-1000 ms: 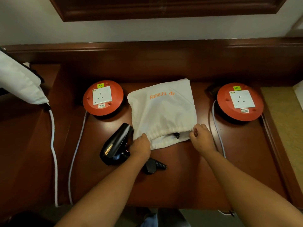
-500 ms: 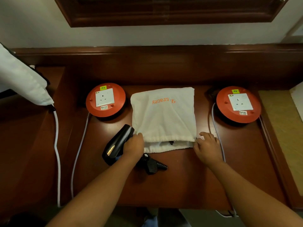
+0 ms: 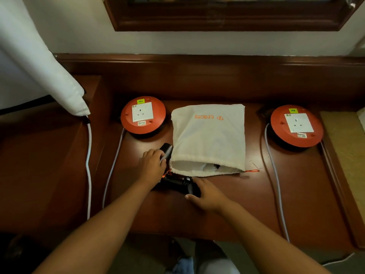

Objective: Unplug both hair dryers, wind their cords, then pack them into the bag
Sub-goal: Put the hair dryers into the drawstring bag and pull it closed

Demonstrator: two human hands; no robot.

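A white drawstring bag (image 3: pixel 209 135) with orange lettering lies flat in the middle of the wooden desk, its mouth open toward me. Something dark shows just inside the mouth (image 3: pixel 216 166). A black hair dryer (image 3: pixel 173 181) lies at the bag's front left corner. My left hand (image 3: pixel 151 164) grips its barrel end, which pokes out past my fingers beside the bag. My right hand (image 3: pixel 205 193) grips the dryer's handle and wound cord in front of the bag's mouth.
Two round orange extension reels with white sockets stand on the desk, one left (image 3: pixel 143 115) and one right (image 3: pixel 297 125) of the bag; nothing is plugged into either. White cables (image 3: pixel 274 184) trail off the front edge. A white cloth (image 3: pixel 65 88) hangs at left.
My right hand left the bag's right corner and came across to take the dryer's handle. My left hand stayed on the dryer's barrel. The bag's mouth now gapes wider.
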